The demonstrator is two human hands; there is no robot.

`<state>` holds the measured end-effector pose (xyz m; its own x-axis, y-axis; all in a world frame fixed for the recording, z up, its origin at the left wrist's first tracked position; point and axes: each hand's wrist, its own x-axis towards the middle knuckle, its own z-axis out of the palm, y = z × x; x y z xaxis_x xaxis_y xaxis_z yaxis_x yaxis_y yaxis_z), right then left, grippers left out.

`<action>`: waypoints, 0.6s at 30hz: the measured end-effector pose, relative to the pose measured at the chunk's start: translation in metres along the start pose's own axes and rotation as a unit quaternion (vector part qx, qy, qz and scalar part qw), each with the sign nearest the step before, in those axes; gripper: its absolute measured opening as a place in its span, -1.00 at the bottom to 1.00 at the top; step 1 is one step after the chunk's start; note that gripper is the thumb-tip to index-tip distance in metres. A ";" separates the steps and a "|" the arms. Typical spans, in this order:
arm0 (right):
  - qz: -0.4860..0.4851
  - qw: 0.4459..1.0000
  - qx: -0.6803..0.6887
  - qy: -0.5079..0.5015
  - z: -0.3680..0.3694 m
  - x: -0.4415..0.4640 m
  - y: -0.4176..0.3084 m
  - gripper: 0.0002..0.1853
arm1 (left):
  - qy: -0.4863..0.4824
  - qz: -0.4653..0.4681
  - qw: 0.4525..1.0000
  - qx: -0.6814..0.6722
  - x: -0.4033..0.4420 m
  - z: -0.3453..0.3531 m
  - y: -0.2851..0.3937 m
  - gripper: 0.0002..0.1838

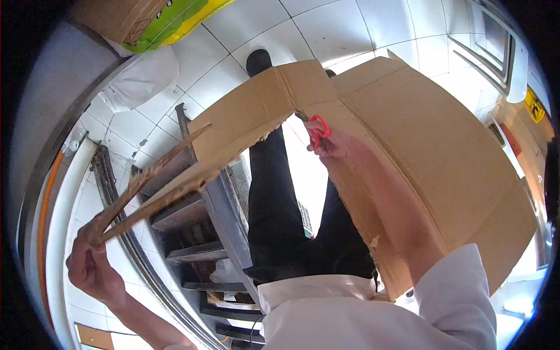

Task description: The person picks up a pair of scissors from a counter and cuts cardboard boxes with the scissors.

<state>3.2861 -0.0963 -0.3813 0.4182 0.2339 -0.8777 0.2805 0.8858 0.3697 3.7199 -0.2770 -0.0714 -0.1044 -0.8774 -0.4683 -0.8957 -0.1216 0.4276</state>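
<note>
A large sheet of brown cardboard (pixel 431 140) spreads across the person's lap and legs, with a rough cut edge along its near side. My right hand (pixel 328 140) grips red-handled scissors (pixel 319 129), whose blades meet the cardboard at the inner end of the cut. At the left, my left hand (pixel 93 265) is closed on the end of a partly cut cardboard strip (pixel 157 204), pulled away from the legs. Frayed fibres show along the strip's edges.
A dark metal rack (pixel 224 216) stands left of the legs. A white plastic bag (pixel 143 79) lies on the tiled floor (pixel 326 29) at the upper left, below a green and yellow bag (pixel 175 23). A whitish framed object (pixel 496 58) is at the upper right.
</note>
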 end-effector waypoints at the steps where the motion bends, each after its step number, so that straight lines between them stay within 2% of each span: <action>1: -0.010 1.000 0.001 0.022 0.000 -0.008 0.003 -0.62 | -0.001 0.002 1.000 -0.001 -0.001 0.002 0.006 -0.60; 3: -0.017 1.000 0.003 0.013 -0.004 -0.016 0.005 -0.62 | -0.020 0.027 0.998 -0.059 -0.004 0.006 0.018 -0.57; 4: -0.023 1.000 0.005 0.003 -0.005 -0.019 0.006 -0.61 | -0.028 0.012 0.997 -0.070 -0.011 0.006 0.015 -0.55; 8: -0.013 1.000 0.021 -0.014 -0.012 -0.025 0.011 -0.60 | -0.012 0.030 0.998 -0.057 -0.021 0.004 0.014 -0.60; 9: -0.010 0.998 0.035 -0.043 -0.015 -0.031 0.014 -0.59 | -0.010 0.031 0.998 -0.056 -0.026 0.003 0.000 -0.60; 11: -0.009 0.996 0.049 -0.076 -0.022 -0.036 0.018 -0.58 | 0.036 -0.044 0.998 -0.023 -0.038 0.006 -0.026 -0.64; 12: -0.003 0.995 0.066 -0.078 -0.027 -0.035 0.021 -0.58 | 0.059 -0.060 0.994 -0.070 -0.040 0.014 -0.026 -0.68; 15: -0.014 0.992 0.097 -0.083 -0.026 -0.051 0.023 -0.56 | 0.105 -0.038 0.989 -0.095 -0.045 0.021 -0.043 -0.68; 16: -0.026 0.990 0.109 -0.088 -0.025 -0.058 0.026 -0.56 | 0.123 -0.079 0.987 -0.061 -0.049 0.022 -0.056 -0.68; 17: -0.029 0.990 0.109 -0.090 -0.029 -0.061 0.027 -0.56 | 0.125 -0.077 0.987 -0.060 -0.055 0.022 -0.076 -0.68; 18: 0.018 0.983 0.133 -0.123 -0.037 -0.064 0.029 -0.55 | 0.135 -0.082 0.986 -0.057 -0.062 0.022 -0.101 -0.68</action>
<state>3.2359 -0.0708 -0.3256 0.6197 0.1300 -0.7740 0.4634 0.7353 0.4946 3.8077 -0.2003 -0.1025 0.1695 -0.9312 -0.3226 -0.8355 -0.3094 0.4541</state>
